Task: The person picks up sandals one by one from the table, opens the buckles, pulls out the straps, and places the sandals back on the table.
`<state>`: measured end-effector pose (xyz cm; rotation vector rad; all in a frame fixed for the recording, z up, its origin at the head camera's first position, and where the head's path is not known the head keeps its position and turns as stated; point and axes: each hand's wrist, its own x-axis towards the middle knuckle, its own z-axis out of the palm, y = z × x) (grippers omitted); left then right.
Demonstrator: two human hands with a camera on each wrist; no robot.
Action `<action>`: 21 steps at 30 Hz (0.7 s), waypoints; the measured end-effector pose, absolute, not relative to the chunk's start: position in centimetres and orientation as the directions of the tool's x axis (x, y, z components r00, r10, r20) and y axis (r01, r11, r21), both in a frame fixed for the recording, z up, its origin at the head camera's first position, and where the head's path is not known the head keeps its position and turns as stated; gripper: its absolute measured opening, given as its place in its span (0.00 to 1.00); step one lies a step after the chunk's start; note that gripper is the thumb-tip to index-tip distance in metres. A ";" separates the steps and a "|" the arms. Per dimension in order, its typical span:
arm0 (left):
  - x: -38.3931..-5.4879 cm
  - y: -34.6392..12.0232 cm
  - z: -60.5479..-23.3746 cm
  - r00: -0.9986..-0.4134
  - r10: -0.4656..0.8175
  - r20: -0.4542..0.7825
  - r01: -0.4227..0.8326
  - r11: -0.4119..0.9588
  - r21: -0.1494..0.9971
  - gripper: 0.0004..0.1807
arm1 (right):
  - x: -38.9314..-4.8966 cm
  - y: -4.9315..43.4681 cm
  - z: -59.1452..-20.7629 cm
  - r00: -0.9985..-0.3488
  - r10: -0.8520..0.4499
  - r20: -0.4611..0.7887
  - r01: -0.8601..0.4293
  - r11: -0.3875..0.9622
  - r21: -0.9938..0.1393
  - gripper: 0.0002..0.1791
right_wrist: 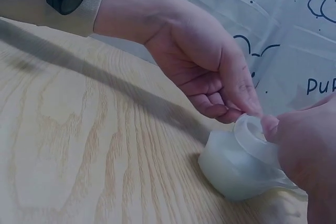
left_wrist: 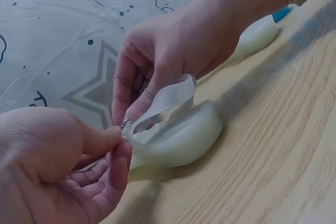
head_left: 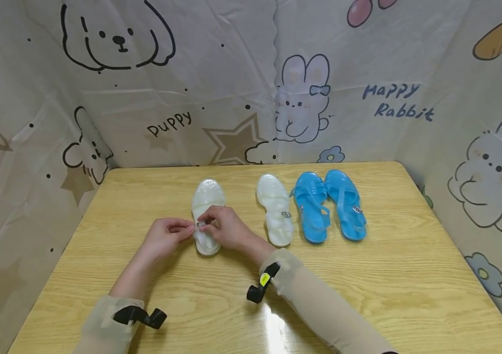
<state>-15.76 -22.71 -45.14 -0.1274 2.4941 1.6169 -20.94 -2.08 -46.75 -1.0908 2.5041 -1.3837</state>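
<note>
A translucent white jelly sandal (head_left: 208, 193) lies sole down on the wooden table, toe toward the back wall. My left hand (head_left: 168, 238) pinches the side of its ankle strap between thumb and fingertips. From the other side, my right hand (head_left: 228, 229) pinches the same strap at a small metal buckle (left_wrist: 126, 124). In the left wrist view the strap (left_wrist: 170, 98) arches up over the heel, and the fingertips of both hands nearly meet at the buckle. Whether the strap end is through the buckle is hidden by the fingers.
A second white sandal (head_left: 274, 209) lies right of my right hand. Beyond it, a blue sandal (head_left: 310, 206) and its mate (head_left: 345, 204) lie side by side. The table (head_left: 206, 305) runs back to a printed cloth wall (head_left: 233, 73).
</note>
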 end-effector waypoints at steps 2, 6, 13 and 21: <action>-15.7 -22.9 -45.1 -0.982 0.016 -0.187 -0.162 0.430 0.888 0.15 | -21.0 -2.1 -46.8 -0.738 -0.623 0.261 -0.553 0.336 -0.762 0.08; -15.6 -23.1 -45.1 -0.979 -0.003 -0.203 -0.183 0.451 0.874 0.14 | -20.9 -2.2 -46.7 -0.729 -0.632 0.261 -0.559 0.331 -0.760 0.08; -15.9 -22.7 -45.1 -0.970 0.008 -0.242 -0.217 0.414 0.884 0.12 | -20.7 -2.3 -46.3 -0.741 -0.624 0.248 -0.533 0.322 -0.782 0.09; -15.8 -22.8 -44.6 -0.970 -0.011 -0.241 -0.223 0.421 0.879 0.13 | -20.7 -2.4 -46.0 -0.737 -0.633 0.237 -0.535 0.332 -0.777 0.11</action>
